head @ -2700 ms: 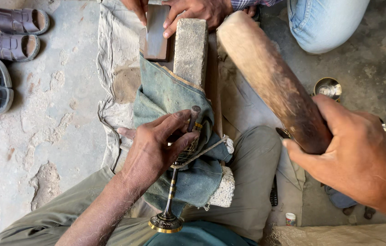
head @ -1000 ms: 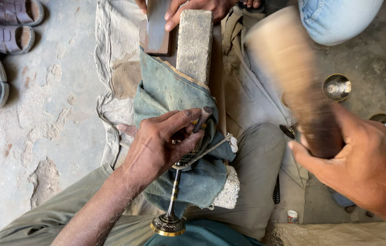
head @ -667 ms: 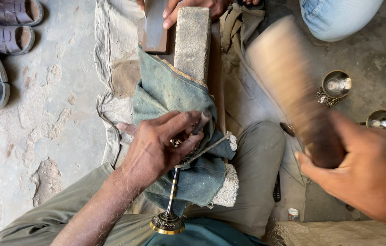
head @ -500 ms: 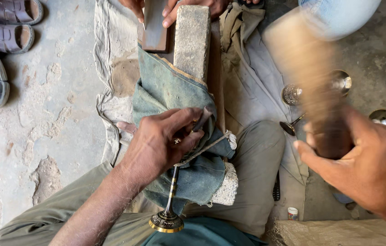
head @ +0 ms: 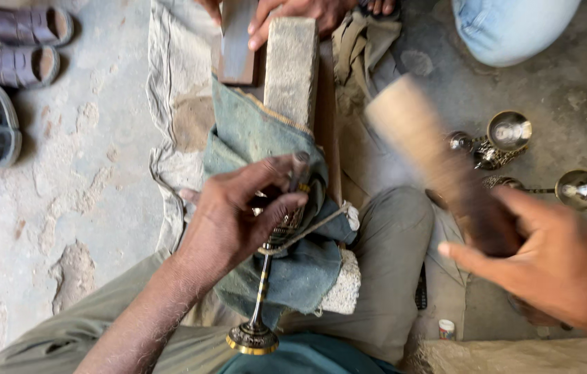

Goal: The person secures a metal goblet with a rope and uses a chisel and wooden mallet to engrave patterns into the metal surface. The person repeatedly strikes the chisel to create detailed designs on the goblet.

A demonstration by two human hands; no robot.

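Floor workshop, wooden mallet [head: 439, 166], brass goblets [head: 508, 131]

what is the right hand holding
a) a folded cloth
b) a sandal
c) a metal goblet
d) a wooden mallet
d: the right hand wraps the dark handle of a thick wooden mallet, blurred above the lap, while the left hand pins a brass goblet on the teal cloth.

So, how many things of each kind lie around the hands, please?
Metal goblets: 4, one under the left hand at, three on the floor near.
Sandals: 4.
Wooden mallet in the right hand: 1.
Stone block: 1.
Total: 10.
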